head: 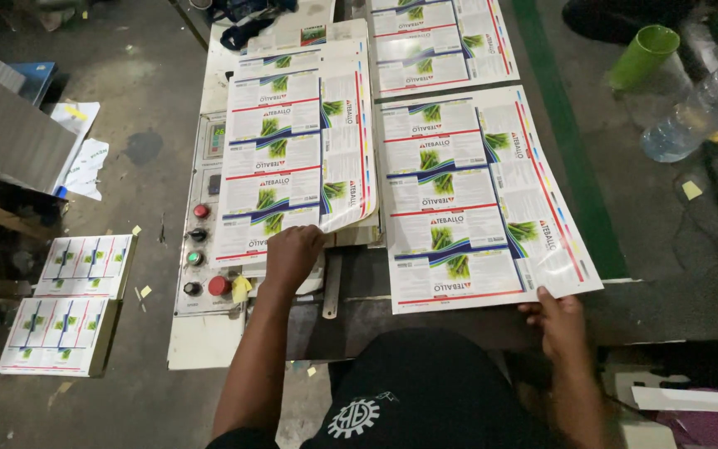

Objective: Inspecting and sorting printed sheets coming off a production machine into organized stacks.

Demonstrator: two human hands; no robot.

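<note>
My left hand (pixel 291 256) rests on the near edge of a pile of glossy printed label sheets (pixel 292 158), its fingers under a curled-up corner of the top sheet. My right hand (pixel 557 320) grips the near right corner of a second printed sheet (pixel 479 199) that lies flat on the machine table (pixel 359 308). Both sheets show white labels with green plant pictures and red and blue bands. A third printed sheet (pixel 442 41) lies further back.
A control panel (pixel 201 241) with red, green and black buttons lies left of the pile. Two stacks of cut labels (pixel 68 303) sit on the floor at left. A green cup (pixel 643 56) and a clear plastic bottle (pixel 700 108) are at right.
</note>
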